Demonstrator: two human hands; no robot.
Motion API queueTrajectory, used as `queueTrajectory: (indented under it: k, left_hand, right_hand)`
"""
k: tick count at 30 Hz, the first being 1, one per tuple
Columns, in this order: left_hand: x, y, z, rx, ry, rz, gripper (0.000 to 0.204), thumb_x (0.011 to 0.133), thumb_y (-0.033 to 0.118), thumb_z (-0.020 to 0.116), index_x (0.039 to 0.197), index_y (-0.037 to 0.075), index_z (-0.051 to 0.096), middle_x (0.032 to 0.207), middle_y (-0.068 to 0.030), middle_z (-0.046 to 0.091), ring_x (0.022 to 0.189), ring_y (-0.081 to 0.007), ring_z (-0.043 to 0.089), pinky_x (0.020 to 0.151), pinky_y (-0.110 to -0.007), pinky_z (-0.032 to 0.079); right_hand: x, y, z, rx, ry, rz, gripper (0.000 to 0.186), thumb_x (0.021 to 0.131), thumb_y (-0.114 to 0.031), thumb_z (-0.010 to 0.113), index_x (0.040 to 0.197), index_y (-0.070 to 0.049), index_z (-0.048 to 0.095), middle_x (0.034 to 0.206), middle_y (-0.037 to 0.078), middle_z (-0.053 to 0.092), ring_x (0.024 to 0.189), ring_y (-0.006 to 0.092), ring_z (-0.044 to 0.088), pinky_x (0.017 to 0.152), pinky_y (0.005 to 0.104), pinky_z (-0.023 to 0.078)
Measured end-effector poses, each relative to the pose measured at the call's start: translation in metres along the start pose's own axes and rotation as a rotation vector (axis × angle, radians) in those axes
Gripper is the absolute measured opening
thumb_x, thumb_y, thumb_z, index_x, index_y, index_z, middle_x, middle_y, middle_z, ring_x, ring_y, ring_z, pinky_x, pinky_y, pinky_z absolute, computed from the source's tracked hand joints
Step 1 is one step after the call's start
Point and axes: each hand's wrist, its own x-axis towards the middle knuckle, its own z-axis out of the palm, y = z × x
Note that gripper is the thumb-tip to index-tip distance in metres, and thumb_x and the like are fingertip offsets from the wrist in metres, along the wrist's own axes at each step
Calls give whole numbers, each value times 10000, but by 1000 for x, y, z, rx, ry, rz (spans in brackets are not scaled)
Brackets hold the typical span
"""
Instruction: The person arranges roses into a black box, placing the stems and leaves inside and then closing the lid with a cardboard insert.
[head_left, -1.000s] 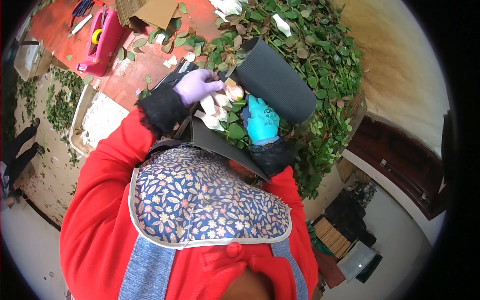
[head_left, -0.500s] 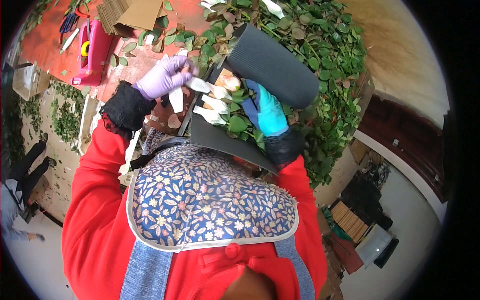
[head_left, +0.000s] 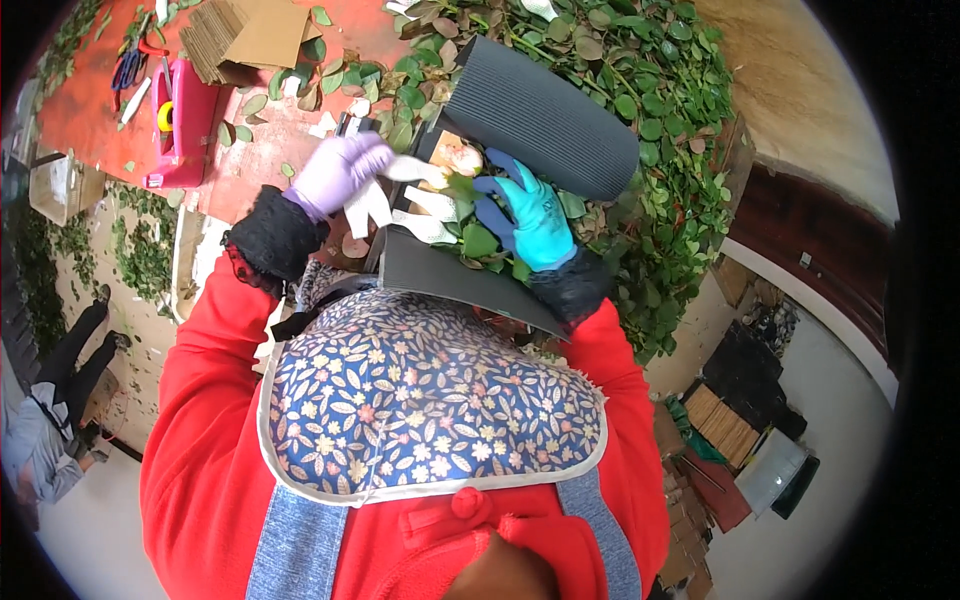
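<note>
My left hand (head_left: 345, 175), in a lavender glove, is closed at the end of a white net sleeve (head_left: 412, 169). The sleeve reaches toward leafy flower stems. My right hand (head_left: 535, 218), in a teal and dark blue glove, has its fingers apart over the leaves (head_left: 479, 241). Left of its fingertips is a pale pink rose (head_left: 463, 158), bare of any sleeve, by a piece of brown cardboard (head_left: 442, 150). Two more white-sleeved flower heads (head_left: 425, 227) lie just below. A black ribbed mat (head_left: 545, 120) curls behind the flowers, and its smooth flap (head_left: 450, 272) lies in front.
A pink tape dispenser (head_left: 185, 125), scissors (head_left: 128, 70) and stacked cardboard pieces (head_left: 265, 35) lie on the red table (head_left: 245, 185). Loose white sleeves (head_left: 370, 207) are beside my left hand. Leafy stems (head_left: 670, 200) pile up at right. Another person (head_left: 50, 430) is at far left.
My left hand has moved slightly down and right, pushing the sleeve toward the stems. My right hand's fingers have spread and shifted left. The view has shifted a little.
</note>
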Motion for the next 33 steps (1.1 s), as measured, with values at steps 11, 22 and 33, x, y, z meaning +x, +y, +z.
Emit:
queueTrajectory:
  k: [11, 22, 33]
  left_hand:
    - [-7, 31, -10, -152, 22, -247, 189, 938, 162, 664, 1016, -10, 658, 821, -32, 691, 630, -106, 646, 587, -259, 535]
    - [-15, 12, 25, 355, -333, -82, 262, 924, 218, 612, 1107, 32, 640, 910, -182, 675, 848, -316, 667, 787, -392, 519]
    - [-33, -3, -18, 44, -302, -105, 174, 900, 7, 619, 1067, -2, 667, 894, -67, 689, 837, -153, 638, 800, -308, 513]
  right_hand:
    - [-15, 3, 9, -317, -177, -84, 267, 745, -81, 639, 1005, -132, 673, 1457, 126, 466, 946, 304, 568, 796, 439, 474]
    - [-20, -6, -13, -41, -264, -170, 323, 701, -188, 788, 1010, -135, 712, 1474, 142, 446, 1067, 337, 562, 862, 424, 489]
    - [-31, 1, 3, -235, -262, -130, 188, 763, -260, 734, 910, -156, 680, 1490, 115, 438, 1073, 332, 525, 871, 435, 444]
